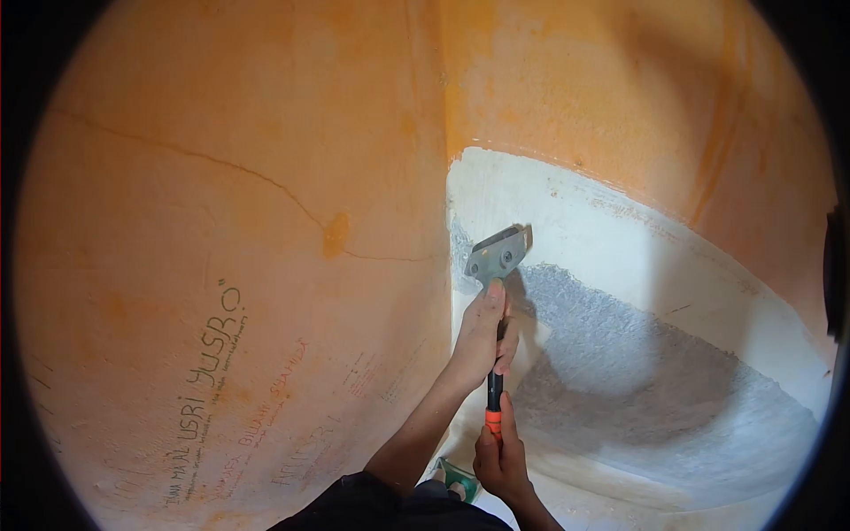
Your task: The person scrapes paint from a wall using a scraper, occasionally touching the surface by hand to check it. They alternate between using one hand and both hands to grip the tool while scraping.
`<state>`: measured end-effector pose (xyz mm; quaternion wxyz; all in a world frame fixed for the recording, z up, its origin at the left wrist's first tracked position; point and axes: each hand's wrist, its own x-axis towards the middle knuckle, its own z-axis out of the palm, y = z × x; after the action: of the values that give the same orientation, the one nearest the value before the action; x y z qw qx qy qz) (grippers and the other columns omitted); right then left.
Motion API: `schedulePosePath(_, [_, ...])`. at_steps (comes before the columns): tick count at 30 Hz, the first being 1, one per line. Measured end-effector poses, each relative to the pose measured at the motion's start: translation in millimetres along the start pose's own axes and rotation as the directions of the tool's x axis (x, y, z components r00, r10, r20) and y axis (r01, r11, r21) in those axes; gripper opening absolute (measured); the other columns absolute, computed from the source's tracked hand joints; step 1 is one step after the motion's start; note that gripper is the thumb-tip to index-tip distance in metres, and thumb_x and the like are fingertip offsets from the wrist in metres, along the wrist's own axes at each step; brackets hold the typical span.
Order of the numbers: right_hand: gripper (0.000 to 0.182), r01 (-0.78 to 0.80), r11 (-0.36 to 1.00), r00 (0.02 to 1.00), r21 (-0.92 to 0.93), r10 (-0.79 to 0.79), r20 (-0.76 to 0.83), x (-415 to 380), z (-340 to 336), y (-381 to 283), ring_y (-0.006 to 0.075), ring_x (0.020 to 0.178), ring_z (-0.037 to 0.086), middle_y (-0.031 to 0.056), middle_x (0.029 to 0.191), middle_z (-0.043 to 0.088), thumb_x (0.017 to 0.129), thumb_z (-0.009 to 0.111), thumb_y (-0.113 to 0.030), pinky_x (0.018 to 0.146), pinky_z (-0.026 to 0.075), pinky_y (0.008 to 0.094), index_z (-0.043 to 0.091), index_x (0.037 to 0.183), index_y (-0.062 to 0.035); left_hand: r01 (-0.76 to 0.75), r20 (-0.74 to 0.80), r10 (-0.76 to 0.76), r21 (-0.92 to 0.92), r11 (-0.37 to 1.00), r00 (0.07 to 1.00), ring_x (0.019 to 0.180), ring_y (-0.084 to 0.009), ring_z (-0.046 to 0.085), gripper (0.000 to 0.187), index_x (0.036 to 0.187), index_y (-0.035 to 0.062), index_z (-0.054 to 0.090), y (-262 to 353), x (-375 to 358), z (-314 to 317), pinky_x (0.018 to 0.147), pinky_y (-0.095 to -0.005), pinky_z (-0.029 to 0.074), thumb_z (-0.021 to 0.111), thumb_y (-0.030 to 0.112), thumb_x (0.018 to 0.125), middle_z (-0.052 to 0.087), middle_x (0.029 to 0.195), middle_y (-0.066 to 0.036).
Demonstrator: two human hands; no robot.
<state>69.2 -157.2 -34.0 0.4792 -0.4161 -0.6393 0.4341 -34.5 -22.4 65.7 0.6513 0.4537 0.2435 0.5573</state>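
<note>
A long-handled scraper (501, 255) with a wide metal head and a black and orange handle slants up against the wall. My left hand (482, 332) is closed around the upper handle, just below the head, with the thumb laid along it. Lower down, my right hand (502, 456) grips the handle at its orange end. The scraper's head lies over the white layer (567, 208) of the right wall, close to the corner. Below and right of it spreads a bare, rough grey patch (637, 372).
Orange paint (567, 80) covers the wall above the white layer. The left wall (177, 221) meets it at a vertical corner and carries a long crack and handwriting (208, 363). Beneath my arms shows a green object (459, 478). A dark object (835, 274) stands at the right edge.
</note>
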Motion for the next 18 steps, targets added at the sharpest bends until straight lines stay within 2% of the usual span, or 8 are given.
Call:
schedulePosePath(3, [0.062, -0.048, 0.999, 0.999, -0.020, 0.048, 0.008, -2.1, -4.3, -0.5, 0.0055, 0.052, 0.045, -0.0001, 0.065, 0.049, 0.099, 0.040, -0.008, 0.049, 0.039, 0.0230, 0.009, 0.152, -0.0001, -0.003, -0.037, 0.003, 0.015, 1.000, 0.999, 0.030, -0.0102, 0.029, 0.046, 0.086, 0.0115, 0.037, -6.1, -0.6, 1.4, 0.030, -0.0243, 0.029, 0.031, 0.055, 0.102, 0.033, 0.046, 0.000])
schedulePosePath(9, [0.061, 0.020, 0.998, 1.000, -0.056, -0.021, -0.009, 2.6, -7.3, 0.9, 0.0071, 0.051, 0.046, 0.0008, 0.063, 0.049, 0.098, 0.041, -0.007, 0.049, 0.040, 0.0245, 0.012, 0.151, 0.0021, -0.036, -0.033, 0.037, 0.020, 0.999, 0.999, 0.031, -0.0104, 0.030, 0.046, 0.087, 0.0114, 0.036, -7.3, 4.3, 0.5, 0.030, -0.0244, 0.029, 0.030, 0.054, 0.102, 0.033, 0.047, -0.001])
schedulePosePath(11, [0.061, 0.123, 0.989, 0.991, -0.082, -0.127, -0.045, -2.6, -2.3, 4.2, 0.0081, 0.052, 0.048, 0.0014, 0.063, 0.049, 0.097, 0.042, -0.006, 0.050, 0.041, 0.0250, 0.015, 0.151, 0.0022, -0.037, -0.016, 0.037, 0.010, 0.999, 0.999, 0.031, -0.0103, 0.029, 0.045, 0.088, 0.0115, 0.036, -7.0, -1.0, -1.1, 0.030, -0.0244, 0.029, 0.030, 0.054, 0.102, 0.033, 0.047, -0.001])
schedulePosePath(12, [0.061, 0.125, 0.989, 0.990, -0.086, -0.129, -0.049, 1.9, -4.5, 2.5, 0.0081, 0.052, 0.048, 0.0014, 0.063, 0.049, 0.097, 0.042, -0.006, 0.050, 0.041, 0.0250, 0.015, 0.151, 0.0022, -0.043, -0.021, 0.043, 0.021, 0.999, 0.999, 0.030, -0.0102, 0.029, 0.045, 0.088, 0.0115, 0.036, -1.7, -4.3, 2.2, 0.030, -0.0242, 0.029, 0.030, 0.054, 0.102, 0.033, 0.047, -0.001])
schedulePosePath(14, [0.060, 0.067, 0.992, 0.998, -0.110, -0.068, -0.013, 9.5, -10.1, -3.7, 0.0083, 0.053, 0.048, 0.0017, 0.065, 0.050, 0.097, 0.042, -0.005, 0.051, 0.042, 0.0246, 0.017, 0.151, 0.0024, -0.045, -0.028, 0.046, 0.030, 0.999, 0.999, 0.030, -0.0102, 0.029, 0.044, 0.088, 0.0116, 0.036, 3.0, -1.5, 2.1, 0.030, -0.0240, 0.028, 0.030, 0.053, 0.102, 0.033, 0.047, -0.001])
schedulePosePath(17, [0.061, 0.084, 0.992, 0.996, -0.097, -0.086, -0.014, 15.9, -5.2, -6.4, 0.0080, 0.053, 0.048, 0.0009, 0.065, 0.050, 0.097, 0.042, -0.005, 0.052, 0.042, 0.0247, 0.014, 0.151, 0.0020, -0.097, -0.007, 0.098, 0.035, 0.995, 0.995, 0.030, -0.0101, 0.029, 0.043, 0.088, 0.0119, 0.035, 8.3, 12.5, -2.1, 0.030, -0.0237, 0.029, 0.029, 0.052, 0.103, 0.033, 0.046, -0.001])
schedulePosePath(18, [0.063, -0.028, 0.999, 1.000, -0.015, 0.028, 0.009, 11.1, -1.7, -10.9, 0.0077, 0.053, 0.048, 0.0008, 0.065, 0.050, 0.097, 0.041, -0.006, 0.052, 0.042, 0.0248, 0.010, 0.152, 0.0016, -0.071, 0.001, 0.071, 0.026, 0.997, 0.997, 0.030, -0.0100, 0.030, 0.043, 0.088, 0.0119, 0.035, 7.0, 9.3, -2.8, 0.030, -0.0236, 0.029, 0.029, 0.051, 0.103, 0.033, 0.046, -0.001])
